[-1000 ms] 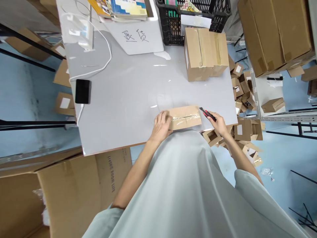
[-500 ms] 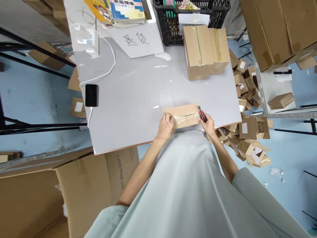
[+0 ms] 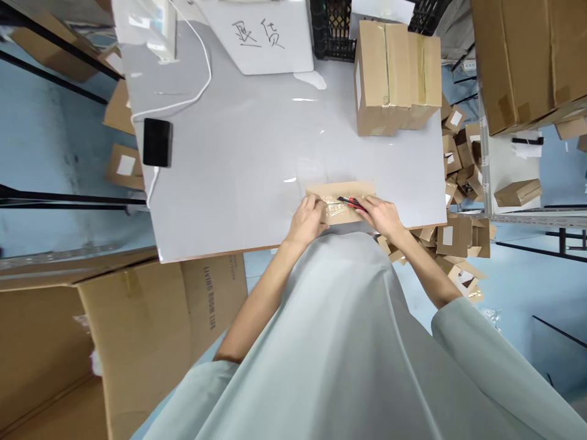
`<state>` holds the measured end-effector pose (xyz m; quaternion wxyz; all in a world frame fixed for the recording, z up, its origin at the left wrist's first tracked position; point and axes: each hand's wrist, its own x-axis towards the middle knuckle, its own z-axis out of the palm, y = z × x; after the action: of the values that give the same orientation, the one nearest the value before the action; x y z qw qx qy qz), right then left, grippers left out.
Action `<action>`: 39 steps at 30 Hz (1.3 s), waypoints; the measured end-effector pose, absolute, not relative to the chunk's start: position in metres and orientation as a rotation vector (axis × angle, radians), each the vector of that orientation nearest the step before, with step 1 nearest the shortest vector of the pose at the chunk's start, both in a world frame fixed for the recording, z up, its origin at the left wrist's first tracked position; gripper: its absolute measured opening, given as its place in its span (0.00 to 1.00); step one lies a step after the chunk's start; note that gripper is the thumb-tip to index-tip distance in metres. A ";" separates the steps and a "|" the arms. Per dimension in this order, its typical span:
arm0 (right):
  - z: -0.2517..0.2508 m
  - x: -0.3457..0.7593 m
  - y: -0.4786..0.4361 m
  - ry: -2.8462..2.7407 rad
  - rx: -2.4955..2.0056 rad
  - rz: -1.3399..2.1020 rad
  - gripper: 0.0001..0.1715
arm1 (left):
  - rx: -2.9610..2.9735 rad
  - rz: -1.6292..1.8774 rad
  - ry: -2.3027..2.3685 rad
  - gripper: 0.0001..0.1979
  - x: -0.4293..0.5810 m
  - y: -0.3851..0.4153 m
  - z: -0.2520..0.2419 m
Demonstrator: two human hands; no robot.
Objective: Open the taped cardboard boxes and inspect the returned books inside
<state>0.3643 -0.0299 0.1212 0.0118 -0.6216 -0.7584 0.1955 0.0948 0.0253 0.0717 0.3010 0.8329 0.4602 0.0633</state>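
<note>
A small taped cardboard box (image 3: 334, 214) lies near the front edge of the grey table, with clear tape along its top seam. My left hand (image 3: 308, 219) grips its left end, fingers curled over the top. In my right hand (image 3: 380, 215) is a red and black box cutter (image 3: 352, 203), held low over the taped seam with its tip pointing left. Whether the blade touches the tape I cannot tell. The right hand covers the box's right end.
Two joined cardboard boxes (image 3: 398, 79) stand at the table's back right, beside a black crate (image 3: 337, 30) and a white bin (image 3: 275, 46). A black phone-like device (image 3: 157, 142) with a white cable lies left. Discarded boxes (image 3: 454, 238) pile on the floor at right.
My right hand has moved from the box's right end onto its top, and the box cutter has swung to lie along the seam. The camera view has shifted slightly.
</note>
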 end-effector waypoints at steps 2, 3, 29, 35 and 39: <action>0.128 0.357 -0.016 -2.574 -1.881 0.558 0.25 | 2.166 0.241 1.217 0.35 0.090 0.027 0.071; 0.131 0.354 -0.010 -2.656 -1.847 0.528 0.24 | 2.144 0.280 1.215 0.38 0.086 0.028 0.070; 0.143 0.308 0.020 -3.006 -1.609 0.407 0.23 | 2.042 0.164 1.232 0.64 0.064 0.044 0.046; 0.143 0.310 0.022 -3.033 -1.598 0.395 0.22 | 2.016 0.175 1.232 0.64 0.065 0.044 0.047; 0.141 0.299 0.019 -3.060 -1.587 0.347 0.25 | 2.014 0.174 1.224 0.63 0.065 0.044 0.047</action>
<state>0.2992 0.0185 0.1408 -0.1606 -0.4520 -0.8718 0.0990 0.0648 0.0442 0.0473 0.3796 0.7885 0.4791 0.0680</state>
